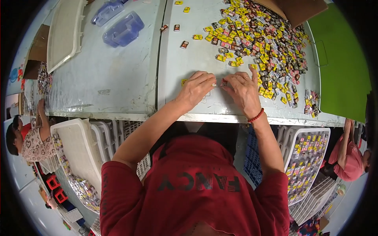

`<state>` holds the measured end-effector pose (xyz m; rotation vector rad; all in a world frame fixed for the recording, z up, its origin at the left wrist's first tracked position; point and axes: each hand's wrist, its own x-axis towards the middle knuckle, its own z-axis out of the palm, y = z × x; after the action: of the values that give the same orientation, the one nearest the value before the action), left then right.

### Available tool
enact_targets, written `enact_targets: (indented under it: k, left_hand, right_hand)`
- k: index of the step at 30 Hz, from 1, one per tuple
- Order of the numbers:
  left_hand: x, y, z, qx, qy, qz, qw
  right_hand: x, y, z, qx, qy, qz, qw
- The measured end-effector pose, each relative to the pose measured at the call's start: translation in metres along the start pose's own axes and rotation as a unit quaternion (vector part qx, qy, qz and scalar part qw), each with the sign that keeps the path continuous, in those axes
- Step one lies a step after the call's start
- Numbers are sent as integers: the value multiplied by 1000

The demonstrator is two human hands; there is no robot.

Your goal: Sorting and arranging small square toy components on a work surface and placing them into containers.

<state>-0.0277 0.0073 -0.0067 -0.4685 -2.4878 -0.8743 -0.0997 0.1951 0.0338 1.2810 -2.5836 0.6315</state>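
Observation:
Above the table's near edge, my left hand (196, 87) is closed, fingertips pinched together. A small pale bit (214, 84) shows at its fingertips, too small to name. A small yellow box (184, 82) lies just beside its knuckles, partly hidden. Close by, my right hand (243, 88), with a red bead bracelet at the wrist, pinches a tiny pink-and-dark box (223, 83) between thumb and fingers. The two sets of fingertips face each other with a narrow gap. A large heap of tiny yellow, black and pink boxes (271, 59) spreads beyond and right of my right hand.
A cardboard box (301, 10) stands behind the heap, and a green panel (342, 59) at the right. Blue plastic bins (125, 30) and a white tray (65, 33) lie on the left table. Filled crates (309, 157) stand below the edge. Co-workers sit at both sides.

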Motion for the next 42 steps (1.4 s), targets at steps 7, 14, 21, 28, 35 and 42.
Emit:
enact_targets:
  k: [7, 14, 21, 28, 35, 42]
  left_hand:
    - [-3, -3, 2, -16, 10, 4, 1000]
    - [-12, -2, -2, 58, -17, 54, 997]
    - [-17, 14, -20, 82, -134, 11, 987]
    - [-11, 15, -24, -10, -80, -96, 992]
    - [-13, 2, -25, -8, 16, -35, 999]
    - [-14, -7, -19, 23, 23, -3, 999]
  right_hand:
    - [5, -3, 15, -19, 3, -36, 999]
    - [1, -8, 21, -26, 32, -52, 998]
    - [-14, -15, 28, -26, 36, -54, 998]
    - [-15, -23, 25, 16, 56, 3, 998]
    - [-11, -28, 26, 47, 61, -4, 997]
    - [-11, -29, 34, 15, 80, -15, 997]
